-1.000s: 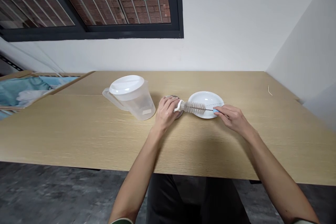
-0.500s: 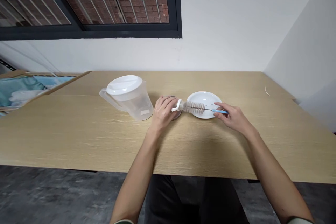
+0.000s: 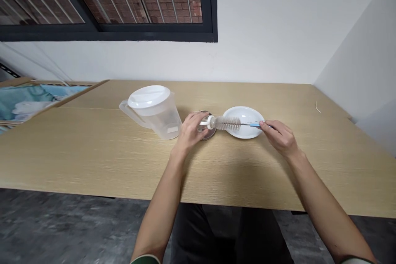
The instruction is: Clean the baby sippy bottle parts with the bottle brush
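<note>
My left hand (image 3: 191, 133) grips a small clear container with a white ring-shaped part (image 3: 210, 122), tilted so its mouth points right. Fingers of my right hand (image 3: 280, 135) pinch the blue handle of a bristle brush (image 3: 228, 122). The brush lies level, its bristle end at the mouth of the container; how far it reaches inside I cannot tell. Behind and below the brush is a white oval dish (image 3: 246, 133). A round metallic-rimmed item (image 3: 211, 133) rests on the table beside my left hand, partly hidden by it.
A translucent pitcher with a white lid (image 3: 149, 97) stands left of my left hand on the wooden table (image 3: 108, 152). A thin pale strip (image 3: 317, 107) lies at the right. Beyond the far left edge is a box with blue cloth (image 3: 24, 98).
My right hand has rolled over and its fingers have closed further round the brush handle. My left fingers have shifted on the container, and the round item shows more. The view has moved slightly.
</note>
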Motion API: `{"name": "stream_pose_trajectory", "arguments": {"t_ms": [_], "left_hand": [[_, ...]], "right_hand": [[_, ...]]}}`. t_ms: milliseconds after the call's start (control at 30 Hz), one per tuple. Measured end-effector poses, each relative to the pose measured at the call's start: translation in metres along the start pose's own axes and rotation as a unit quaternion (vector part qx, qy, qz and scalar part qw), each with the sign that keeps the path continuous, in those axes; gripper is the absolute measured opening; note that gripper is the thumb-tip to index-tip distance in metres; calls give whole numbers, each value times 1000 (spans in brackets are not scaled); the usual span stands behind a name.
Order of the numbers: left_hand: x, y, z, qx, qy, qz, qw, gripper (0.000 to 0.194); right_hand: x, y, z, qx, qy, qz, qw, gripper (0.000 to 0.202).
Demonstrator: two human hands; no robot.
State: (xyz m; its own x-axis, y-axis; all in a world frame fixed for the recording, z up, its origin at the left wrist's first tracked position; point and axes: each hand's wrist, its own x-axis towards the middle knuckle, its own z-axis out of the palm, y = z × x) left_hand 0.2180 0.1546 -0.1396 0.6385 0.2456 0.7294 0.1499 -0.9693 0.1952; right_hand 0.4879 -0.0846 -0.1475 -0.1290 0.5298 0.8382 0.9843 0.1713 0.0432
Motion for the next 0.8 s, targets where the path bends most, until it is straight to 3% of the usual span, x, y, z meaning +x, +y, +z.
{"name": "stream_pose_trajectory", "arguments": {"t_ms": [333, 533, 667, 800], "left_hand": [[1, -2, -1, -12, -27, 20, 999, 38], [1, -4, -3, -18, -22, 31, 999, 37], [1, -5, -4, -14, -29, 43, 999, 36], [0, -5, -3, 3, -29, 57, 998, 34]], "right_hand": [[2, -1, 0, -1, -40, -13, 999, 38], [9, -4, -3, -58, -59, -53, 995, 24], [12, -7, -4, 0, -101, -9, 995, 20], [11, -9, -2, 102, -101, 71, 987, 22]]}}
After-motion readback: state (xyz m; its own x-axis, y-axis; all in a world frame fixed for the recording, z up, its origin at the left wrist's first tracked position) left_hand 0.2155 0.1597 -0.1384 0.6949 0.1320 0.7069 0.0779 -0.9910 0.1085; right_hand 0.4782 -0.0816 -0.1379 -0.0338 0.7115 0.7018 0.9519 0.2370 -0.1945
